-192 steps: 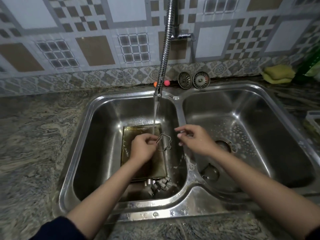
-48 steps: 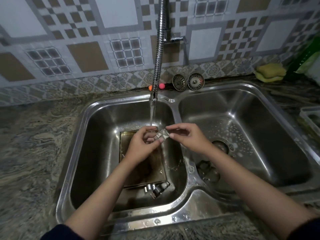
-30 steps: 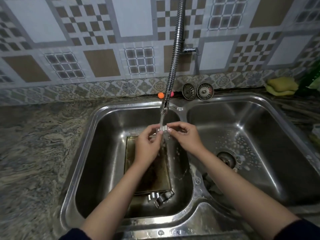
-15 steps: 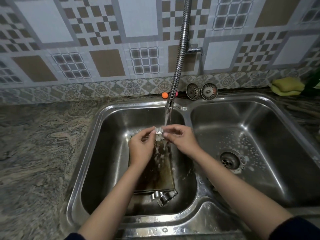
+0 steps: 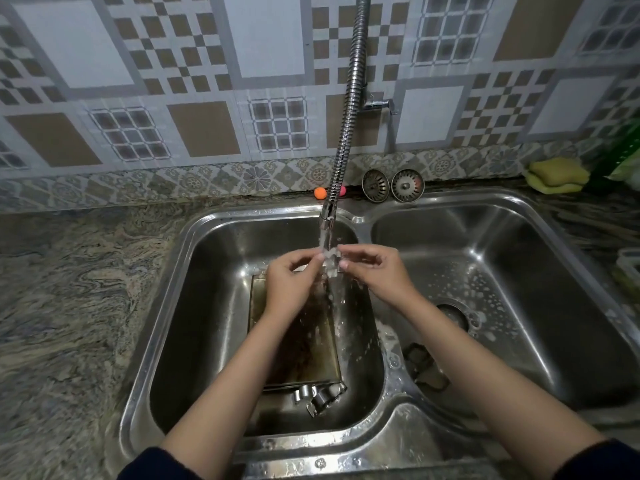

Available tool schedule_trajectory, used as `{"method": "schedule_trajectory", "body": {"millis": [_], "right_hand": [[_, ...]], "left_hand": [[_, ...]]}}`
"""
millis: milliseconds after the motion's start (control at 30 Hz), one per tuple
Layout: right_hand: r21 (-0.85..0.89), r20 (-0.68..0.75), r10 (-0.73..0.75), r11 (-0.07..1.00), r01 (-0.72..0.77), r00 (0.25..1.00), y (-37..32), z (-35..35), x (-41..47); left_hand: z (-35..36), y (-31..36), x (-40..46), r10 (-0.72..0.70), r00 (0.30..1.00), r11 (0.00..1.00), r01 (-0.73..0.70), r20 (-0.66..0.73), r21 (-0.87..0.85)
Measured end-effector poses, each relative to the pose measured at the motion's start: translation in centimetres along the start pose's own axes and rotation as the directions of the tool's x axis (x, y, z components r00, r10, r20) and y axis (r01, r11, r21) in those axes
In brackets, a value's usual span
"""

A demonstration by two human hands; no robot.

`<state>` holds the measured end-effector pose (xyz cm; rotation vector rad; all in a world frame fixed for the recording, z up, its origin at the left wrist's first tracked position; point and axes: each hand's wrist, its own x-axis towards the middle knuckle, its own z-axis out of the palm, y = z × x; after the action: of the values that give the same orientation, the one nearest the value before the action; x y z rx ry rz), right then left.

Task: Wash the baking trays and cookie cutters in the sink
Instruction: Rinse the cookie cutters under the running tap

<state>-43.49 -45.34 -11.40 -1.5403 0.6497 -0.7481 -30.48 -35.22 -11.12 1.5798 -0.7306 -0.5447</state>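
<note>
A small metal cookie cutter (image 5: 330, 259) sits in the stream of running water under the flexible tap (image 5: 348, 109). My left hand (image 5: 291, 285) pinches its left side and my right hand (image 5: 372, 271) pinches its right side, over the left basin. Below them a greasy brown baking tray (image 5: 304, 348) lies on the floor of the left basin (image 5: 207, 306). Several loose metal cookie cutters (image 5: 320, 396) lie at the tray's near edge. Another cutter (image 5: 424, 367) lies in the right basin by my right forearm.
The right basin (image 5: 519, 271) has soap foam around its drain (image 5: 453, 315). Two sink strainers (image 5: 393, 185) lean on the wall behind the tap. A yellow sponge (image 5: 556, 174) lies at the back right. Granite counter (image 5: 69, 306) spreads to the left.
Both hands have lifted the cutter closer to the tap spout and keep turning it under the water. Earlier a larger outline cutter was in my left hand; another cutter now lies in the right basin.
</note>
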Motion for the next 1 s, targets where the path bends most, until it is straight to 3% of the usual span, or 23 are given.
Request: {"method": "schedule_trajectory", "body": {"millis": [167, 400, 1000], "right_hand": [[-0.012, -0.026, 0.0, 1.0, 0.0, 1.0, 0.3, -0.7, 0.2], [-0.014, -0.009, 0.032, 0.999, -0.032, 0.999, 0.6, 0.3, 0.8], [-0.022, 0.061, 0.087, 0.996, -0.085, 0.994, 0.9, 3.2, 1.7]], "left_hand": [[0.2, 0.6, -0.1, -0.124, 0.988, 0.982, 0.135, 0.09, -0.128], [-0.4, 1.1, -0.1, -0.21, 0.971, 0.96, 0.227, 0.117, -0.165], [-3.5, 1.1, -0.1, -0.213, 0.977, 0.97, 0.215, 0.028, -0.117]]}}
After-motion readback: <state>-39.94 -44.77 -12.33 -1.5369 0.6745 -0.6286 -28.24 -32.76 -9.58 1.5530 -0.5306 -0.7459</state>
